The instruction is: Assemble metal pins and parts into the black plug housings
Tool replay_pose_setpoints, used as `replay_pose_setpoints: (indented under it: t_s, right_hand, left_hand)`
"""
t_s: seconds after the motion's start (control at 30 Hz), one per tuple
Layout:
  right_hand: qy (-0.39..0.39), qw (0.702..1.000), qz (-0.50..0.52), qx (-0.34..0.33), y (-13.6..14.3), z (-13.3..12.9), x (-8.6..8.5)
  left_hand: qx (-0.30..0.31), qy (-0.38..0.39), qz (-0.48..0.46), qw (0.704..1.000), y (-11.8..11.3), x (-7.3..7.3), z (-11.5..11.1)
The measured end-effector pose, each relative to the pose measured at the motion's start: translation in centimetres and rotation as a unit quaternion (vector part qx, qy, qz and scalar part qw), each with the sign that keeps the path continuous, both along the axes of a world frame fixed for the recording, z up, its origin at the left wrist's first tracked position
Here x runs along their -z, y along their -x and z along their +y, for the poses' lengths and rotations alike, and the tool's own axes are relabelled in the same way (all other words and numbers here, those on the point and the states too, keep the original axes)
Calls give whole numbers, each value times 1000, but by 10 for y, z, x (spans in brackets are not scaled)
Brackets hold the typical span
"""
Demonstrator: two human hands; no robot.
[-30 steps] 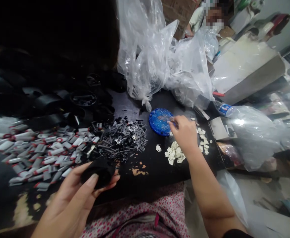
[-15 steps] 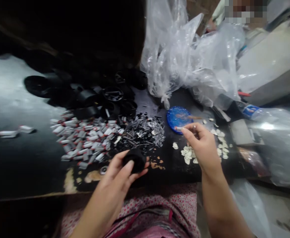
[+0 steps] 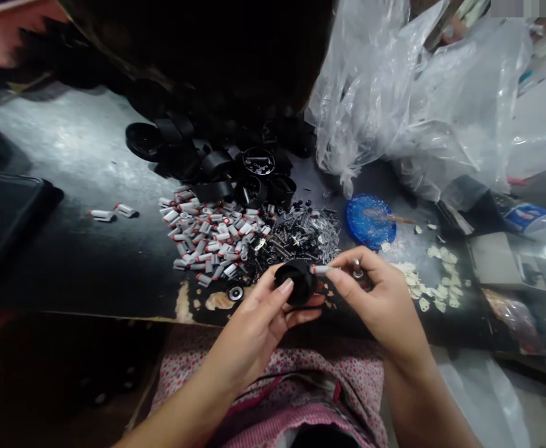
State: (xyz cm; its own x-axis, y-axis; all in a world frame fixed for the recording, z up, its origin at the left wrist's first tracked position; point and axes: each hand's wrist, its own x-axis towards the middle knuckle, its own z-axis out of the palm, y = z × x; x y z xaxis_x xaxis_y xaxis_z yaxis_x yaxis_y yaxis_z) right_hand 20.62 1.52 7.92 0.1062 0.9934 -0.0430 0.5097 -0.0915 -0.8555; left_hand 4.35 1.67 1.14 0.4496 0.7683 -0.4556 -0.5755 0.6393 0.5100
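Left hand gripping black round cap, fingers curled around it; right hand pinching small white-grey piece at cap's rim, above black table.

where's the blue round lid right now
In the head view the blue round lid lies flat on the dark table, right of centre, between the heap of small metal springs and the scattered white pieces, below the clear plastic bags.

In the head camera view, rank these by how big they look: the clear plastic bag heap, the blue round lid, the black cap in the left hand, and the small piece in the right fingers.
1. clear plastic bag heap
2. blue round lid
3. black cap, slightly smaller than the lid though nearer
4. small piece
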Motion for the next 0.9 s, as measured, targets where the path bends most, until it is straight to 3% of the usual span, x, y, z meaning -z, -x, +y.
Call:
replay_pose_setpoints:
  t_s: [0.13,0.2,0.33,0.4,0.5,0.73,0.8,0.9]
  right_hand:
    - [1,998,-41,-40,1,-3,0]
    - [-16,995,-78,-62,1,-5,-1]
    - [1,995,-58,-85,-4,-9,-1]
    - [72,989,45,-124,-9,-12,2]
    - [173,951,193,-170,-14,-17,9]
    - [215,947,203,-129,-8,-20,18]
    - [199,959,161,-124,-5,-17,22]
    - [100,989,-71,-84,3,-8,33]
  left_hand:
    - [-10,-126,157,980,7,7,-5]
    - [3,-157,193,969,10,9,-6]
    - [23,-124,145,981,15,9,-8]
    - [29,-87,119,989,17,8,-10]
    - [40,-50,117,991,22,3,-16]
    - [69,-68,146,985,29,-2,-25]
    - [44,-24,125,991,28,0,-24]
    - [-26,14,98,995,26,4,-22]
